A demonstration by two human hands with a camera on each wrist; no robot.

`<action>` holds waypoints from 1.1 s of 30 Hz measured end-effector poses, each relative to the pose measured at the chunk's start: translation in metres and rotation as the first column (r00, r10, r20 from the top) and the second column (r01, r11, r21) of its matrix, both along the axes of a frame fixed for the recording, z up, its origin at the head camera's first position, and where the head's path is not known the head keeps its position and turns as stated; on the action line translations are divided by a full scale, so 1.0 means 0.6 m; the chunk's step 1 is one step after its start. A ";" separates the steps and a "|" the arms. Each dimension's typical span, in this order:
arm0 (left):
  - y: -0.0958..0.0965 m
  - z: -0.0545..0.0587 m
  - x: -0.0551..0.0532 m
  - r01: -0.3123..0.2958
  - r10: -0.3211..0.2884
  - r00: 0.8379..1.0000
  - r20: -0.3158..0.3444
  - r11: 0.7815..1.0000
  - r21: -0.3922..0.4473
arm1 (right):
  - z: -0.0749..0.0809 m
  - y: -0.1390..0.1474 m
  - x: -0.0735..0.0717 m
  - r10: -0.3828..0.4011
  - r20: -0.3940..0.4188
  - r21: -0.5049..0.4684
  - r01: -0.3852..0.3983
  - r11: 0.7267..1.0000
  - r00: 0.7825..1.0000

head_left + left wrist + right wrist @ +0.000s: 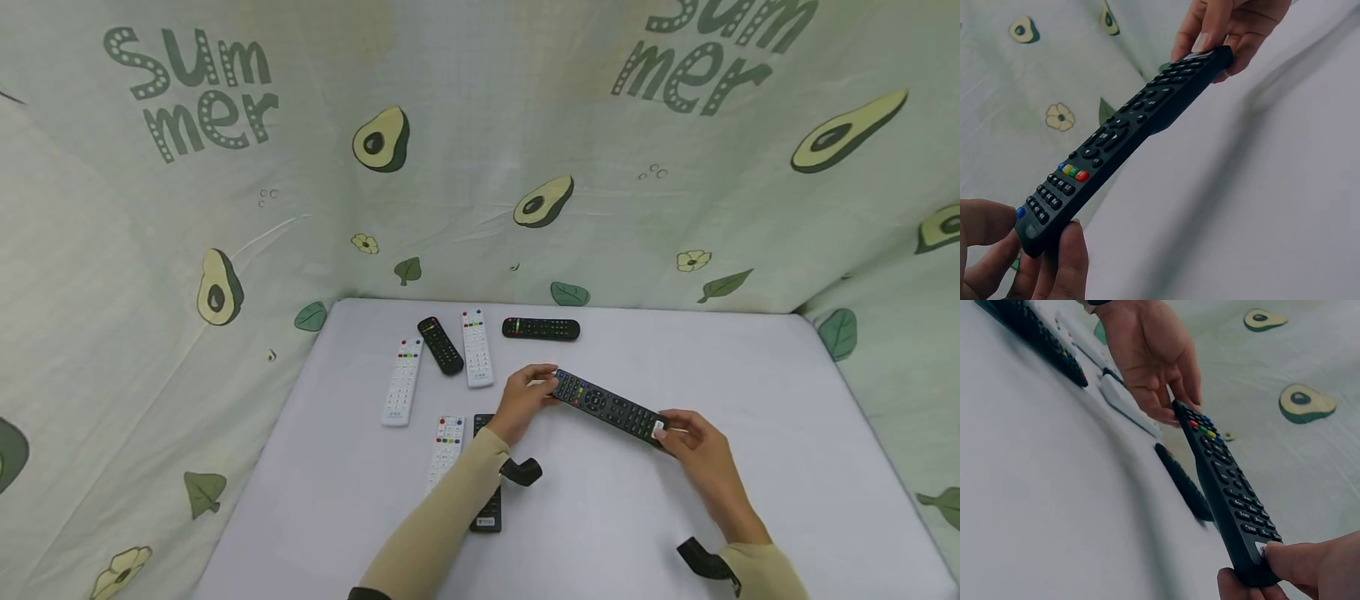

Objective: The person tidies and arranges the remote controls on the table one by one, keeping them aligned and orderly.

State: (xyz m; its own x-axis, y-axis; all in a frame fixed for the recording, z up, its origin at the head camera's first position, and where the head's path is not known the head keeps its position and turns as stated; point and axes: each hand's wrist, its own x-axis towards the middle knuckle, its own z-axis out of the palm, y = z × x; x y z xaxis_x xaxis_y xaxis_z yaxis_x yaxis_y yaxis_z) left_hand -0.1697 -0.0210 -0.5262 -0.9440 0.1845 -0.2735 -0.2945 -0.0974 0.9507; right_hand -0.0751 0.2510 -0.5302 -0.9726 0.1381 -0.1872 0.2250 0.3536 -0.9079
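Observation:
A long black remote control (609,408) with coloured buttons is held between both hands, slanting down to the right in the head view. My left hand (524,403) pinches its upper-left end, near the red, green, yellow and blue buttons. At the other end, beside a small white label, my right hand (699,454) grips it between thumb and fingers. The left wrist view shows the remote (1116,140) raised above the table, its button side up and a thicker bulge underneath. Its shadow falls on the white surface in both wrist views.
Behind the hands lie a black remote (541,328), a smaller tilted black one (440,345) and two white remotes (477,348) (402,382). Under the left forearm, another white remote (447,446) and a black remote (487,510) are partly hidden. A patterned curtain (465,150) borders the white table (750,375).

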 end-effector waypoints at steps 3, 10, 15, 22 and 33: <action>-0.006 0.000 0.004 0.022 -0.023 1.000 -0.013 0.999 -0.046 | 0.000 -0.008 0.013 0.006 0.025 -0.011 -0.005 1.000 1.000; -0.026 -0.001 0.017 0.070 -0.077 0.995 -0.069 0.993 -0.094 | -0.006 -0.035 0.040 0.036 0.128 -0.035 -0.032 0.999 0.991; -0.041 0.005 0.026 0.084 -0.097 0.990 -0.101 0.988 -0.127 | -0.011 -0.061 0.058 0.065 0.176 -0.066 -0.054 0.996 0.982; -0.057 0.015 0.032 0.119 -0.143 0.984 -0.109 0.972 -0.204 | -0.020 -0.097 0.081 0.120 0.182 -0.197 -0.084 0.977 0.976; -0.067 0.018 0.029 0.157 -0.203 0.970 -0.133 0.942 -0.298 | -0.030 -0.139 0.095 0.218 0.178 -0.252 -0.169 0.953 0.960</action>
State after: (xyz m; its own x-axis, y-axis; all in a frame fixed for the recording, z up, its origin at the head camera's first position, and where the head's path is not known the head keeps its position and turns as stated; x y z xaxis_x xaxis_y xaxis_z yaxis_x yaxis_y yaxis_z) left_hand -0.1523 -0.0610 -0.5152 -0.9376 0.2925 -0.1882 -0.1245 0.2228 0.9669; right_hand -0.0182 0.1676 -0.5483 -0.9147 -0.1196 -0.3860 0.3599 0.1937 -0.9127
